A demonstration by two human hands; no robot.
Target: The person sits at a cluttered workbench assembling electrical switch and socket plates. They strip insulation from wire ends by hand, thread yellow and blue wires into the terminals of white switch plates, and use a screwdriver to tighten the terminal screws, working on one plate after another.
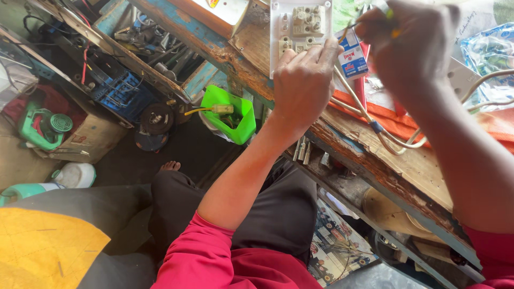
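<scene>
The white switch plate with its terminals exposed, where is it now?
In the head view, top centre: the white switch plate lies on the worn wooden bench, under the left hand.

Cables (375, 126) and a small carton (352, 53) crowd the switch plate (300, 27); its left side seems open.

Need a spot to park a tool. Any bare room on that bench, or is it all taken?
One bare patch: the worn wood of the bench, between the looped white cables and the flaking front edge. Around the white switch plate it is crowded: left hand on it, right hand with the screwdriver, small carton, orange cloth. The tool tray is full.
</scene>
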